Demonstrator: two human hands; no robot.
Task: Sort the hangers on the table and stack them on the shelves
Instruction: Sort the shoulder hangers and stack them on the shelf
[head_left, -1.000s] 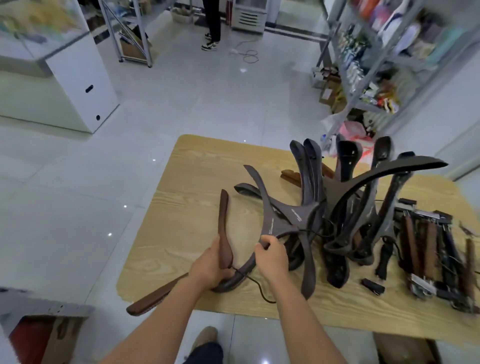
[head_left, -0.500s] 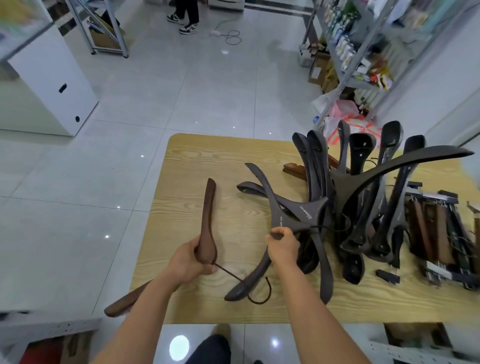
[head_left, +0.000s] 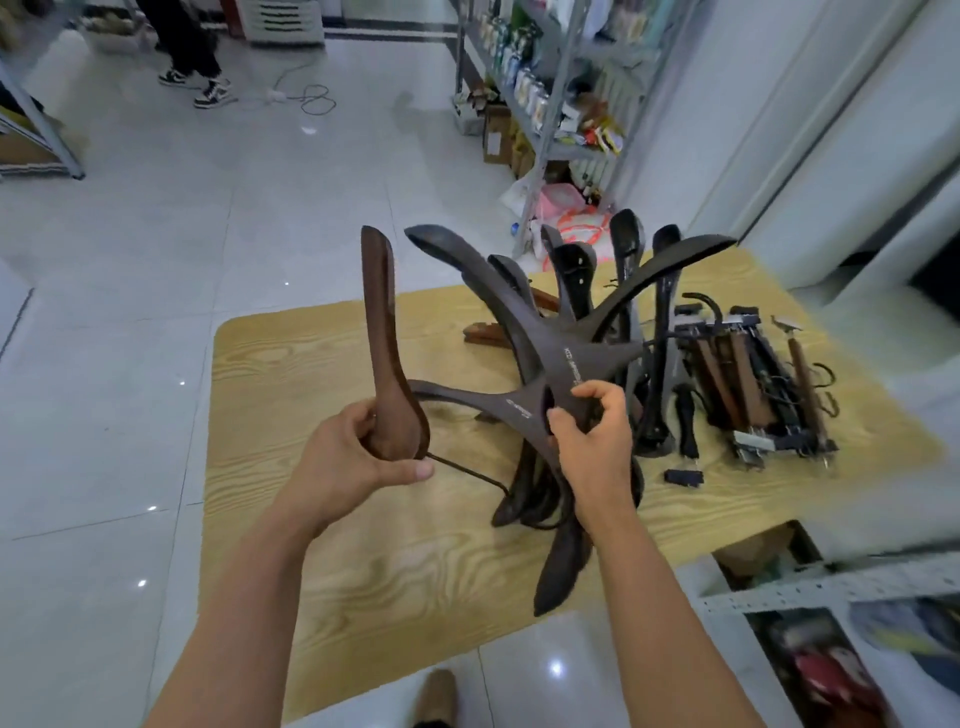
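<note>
Near shelf: a metal edge low at the right, just beside the tabletop.
Left hand: fingers curled round the thick middle of one brown hanger, held up over the near-left part of the tabletop.
Brown hanger axis: almost upright, with one arm pointing up and away. Its wire hook runs down to the right, toward the dark bundle (whether it is caught there I cannot tell).
Right hand: thumb and fingers pinch the middle of the crossed dark hangers, just right of the left hand.
Coming move: I judge the brown one must be drawn leftward, because its hook lies toward the right hand.
In the way: a standing dark pile close behind the gripped ones.
Further right: clip hangers lying flat.
Far: store shelves beyond the tabletop.
</note>
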